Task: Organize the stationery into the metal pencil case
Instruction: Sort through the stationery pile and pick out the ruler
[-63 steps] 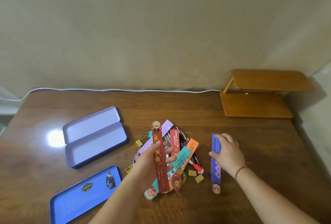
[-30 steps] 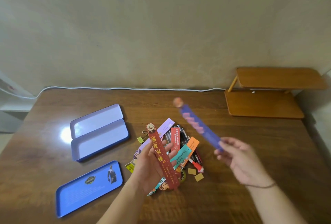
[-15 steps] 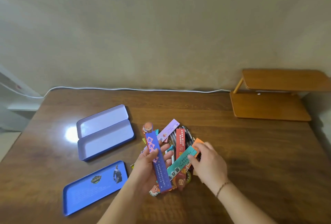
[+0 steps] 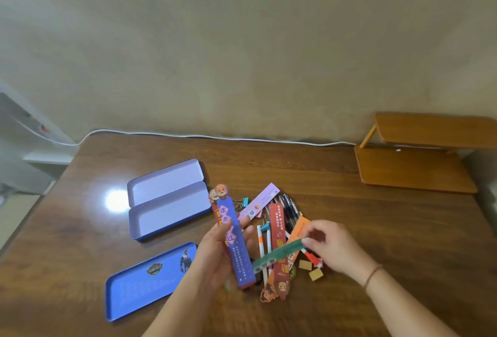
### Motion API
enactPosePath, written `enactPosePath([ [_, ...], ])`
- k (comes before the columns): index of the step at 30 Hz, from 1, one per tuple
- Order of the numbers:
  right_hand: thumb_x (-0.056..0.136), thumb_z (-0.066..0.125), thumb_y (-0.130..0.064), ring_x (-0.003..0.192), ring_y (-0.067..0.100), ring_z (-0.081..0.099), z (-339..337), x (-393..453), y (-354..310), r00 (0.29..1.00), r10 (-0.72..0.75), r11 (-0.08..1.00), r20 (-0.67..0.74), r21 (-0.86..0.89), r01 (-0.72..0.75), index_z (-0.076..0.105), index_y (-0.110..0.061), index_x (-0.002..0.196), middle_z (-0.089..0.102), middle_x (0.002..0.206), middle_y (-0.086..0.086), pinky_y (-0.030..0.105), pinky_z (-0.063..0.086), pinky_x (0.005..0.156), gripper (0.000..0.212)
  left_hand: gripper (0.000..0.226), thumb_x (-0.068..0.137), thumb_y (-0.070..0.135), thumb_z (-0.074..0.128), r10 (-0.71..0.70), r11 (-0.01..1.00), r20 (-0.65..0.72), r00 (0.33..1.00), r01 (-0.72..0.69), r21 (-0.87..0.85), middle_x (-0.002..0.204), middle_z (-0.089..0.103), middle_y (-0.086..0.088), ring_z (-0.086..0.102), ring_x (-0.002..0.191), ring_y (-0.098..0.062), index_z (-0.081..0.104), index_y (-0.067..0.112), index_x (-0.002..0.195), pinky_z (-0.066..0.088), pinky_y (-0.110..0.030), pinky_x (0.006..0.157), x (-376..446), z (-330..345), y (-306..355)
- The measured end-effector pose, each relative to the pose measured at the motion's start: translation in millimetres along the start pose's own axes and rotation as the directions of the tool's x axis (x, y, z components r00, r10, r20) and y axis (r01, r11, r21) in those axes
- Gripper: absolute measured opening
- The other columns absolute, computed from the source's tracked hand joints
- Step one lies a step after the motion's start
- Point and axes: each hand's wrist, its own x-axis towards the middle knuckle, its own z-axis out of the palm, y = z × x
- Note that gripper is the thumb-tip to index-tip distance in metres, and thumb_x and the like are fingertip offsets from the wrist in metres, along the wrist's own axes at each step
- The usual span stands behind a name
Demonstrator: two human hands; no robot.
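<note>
Your left hand [image 4: 217,253] is gripping a long blue cardboard bookmark [image 4: 236,242] upright over the brown wooden worktop [image 4: 390,234], with a red bookmark showing behind it at the top edge. Your right hand [image 4: 333,248] is pinching one end of a teal paper bookmark [image 4: 277,256], which is slanting down toward the left hand and looking blurred. Between and beneath both hands the loose stationery pile [image 4: 279,229] is lying: a lilac strip, a red strip, an orange strip, black pens, white pens and small binder clips, all overlapping so that their lower ends are hard to separate. The open lilac metal pencil case [image 4: 166,199] is sitting just left of the pile, both halves facing up and holding nothing. Nearer you, the flat blue metal lid [image 4: 150,280] is lying beside your left forearm. Open worktop is stretching right of the pile toward the small wooden shelf stand [image 4: 419,153], which is being cut off at the right frame edge. A white cable [image 4: 215,137] is running along the worktop's far edge against the wall.
</note>
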Motion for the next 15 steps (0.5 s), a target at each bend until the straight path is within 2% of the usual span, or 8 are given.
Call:
enactPosePath([
  [2, 0.087, 0.066, -0.023, 0.074, 0.006, 0.063, -17.2, -8.1, 11.4, 0.997, 0.078, 0.982, 0.014, 0.172, -0.080, 0.065, -0.028, 0.073, 0.067, 0.078, -0.009, 0.016, 0.051, 0.054, 0.014, 0.042, 0.094, 0.026, 0.053, 0.054, 0.997, -0.013, 0.998, -0.055, -0.049, 0.119, 0.068, -0.020, 0.072, 0.090, -0.028, 0.055, 0.000, 0.127, 0.061, -0.036, 0.073, 0.5, -2.4, 6.2],
  [3, 0.088, 0.064, -0.018, 0.068, 0.007, 0.063, -23.9, -12.8, 17.0, 0.992, 0.127, 0.931, 0.016, 0.344, -0.125, 0.067, -0.024, 0.073, 0.068, 0.075, -0.004, 0.016, 0.049, 0.051, 0.016, 0.041, 0.093, 0.026, 0.053, 0.096, 0.992, -0.023, 0.995, -0.098, -0.074, 0.115, 0.070, -0.017, 0.072, 0.093, -0.029, 0.054, 0.002, 0.127, 0.059, -0.037, 0.076, 1.1, -4.1, 8.6],
  [4, 0.089, 0.061, -0.012, 0.062, 0.010, 0.060, -28.2, -17.3, 22.0, 0.984, 0.174, 0.822, 0.034, 0.546, -0.164, 0.068, -0.019, 0.075, 0.067, 0.073, 0.002, 0.017, 0.046, 0.049, 0.016, 0.041, 0.093, 0.026, 0.053, 0.136, 0.986, -0.041, 0.990, -0.139, -0.092, 0.112, 0.072, -0.015, 0.071, 0.097, -0.029, 0.052, 0.005, 0.128, 0.058, -0.040, 0.081, 2.1, -5.9, 10.2],
  [6, 0.090, 0.055, -0.006, 0.056, 0.016, 0.054, -26.0, -24.7, 22.5, 0.968, 0.221, 0.499, 0.119, 0.839, -0.217, 0.067, -0.005, 0.089, 0.061, 0.070, 0.011, 0.023, 0.042, 0.046, 0.012, 0.039, 0.096, 0.027, 0.051, 0.166, 0.982, -0.066, 0.984, -0.171, -0.083, 0.113, 0.072, -0.012, 0.069, 0.104, -0.029, 0.050, 0.009, 0.130, 0.053, -0.044, 0.088, 3.4, -7.9, 9.1],
  [8, 0.090, 0.051, -0.004, 0.056, 0.018, 0.052, -9.2, -30.9, 7.5, 0.957, 0.200, 0.286, 0.212, 0.921, -0.264, 0.062, 0.005, 0.101, 0.058, 0.067, 0.012, 0.023, 0.041, 0.043, 0.018, 0.039, 0.096, 0.029, 0.052, 0.114, 0.993, -0.053, 0.992, -0.115, -0.022, 0.117, 0.071, -0.011, 0.067, 0.108, -0.028, 0.051, 0.009, 0.130, 0.052, -0.043, 0.085, 3.1, -5.6, 1.7],
  [9, 0.089, 0.052, -0.004, 0.054, 0.018, 0.052, 3.4, -34.2, -4.1, 0.952, 0.175, 0.244, 0.250, 0.926, -0.288, 0.060, 0.008, 0.102, 0.058, 0.066, 0.012, 0.023, 0.039, 0.041, 0.019, 0.040, 0.096, 0.030, 0.053, 0.078, 0.997, -0.039, 0.996, -0.078, 0.003, 0.119, 0.070, -0.011, 0.066, 0.110, -0.028, 0.052, 0.008, 0.130, 0.052, -0.043, 0.084, 2.2, -2.9, -2.7],
  [11, 0.087, 0.058, -0.005, 0.048, 0.019, 0.051, 29.9, -41.8, -27.7, 0.941, 0.150, 0.272, 0.305, 0.902, -0.335, 0.061, 0.010, 0.098, 0.057, 0.062, 0.012, 0.022, 0.033, 0.037, 0.018, 0.041, 0.095, 0.030, 0.052, 0.033, 0.999, 0.007, 0.999, -0.033, 0.043, 0.121, 0.069, -0.014, 0.066, 0.110, -0.029, 0.052, 0.008, 0.130, 0.052, -0.044, 0.084, 0.2, 5.4, -9.6],
  [15, 0.085, 0.067, -0.015, 0.042, 0.020, 0.051, 63.9, -53.0, -53.0, 0.917, 0.209, 0.507, 0.341, 0.764, -0.399, 0.070, 0.001, 0.082, 0.060, 0.058, 0.012, 0.022, 0.025, 0.036, 0.016, 0.040, 0.091, 0.037, 0.053, 0.046, 0.993, 0.058, 0.997, -0.052, 0.104, 0.111, 0.072, -0.016, 0.071, 0.098, -0.027, 0.059, 0.013, 0.122, 0.056, -0.039, 0.073, -0.1, 15.0, -12.4],
])
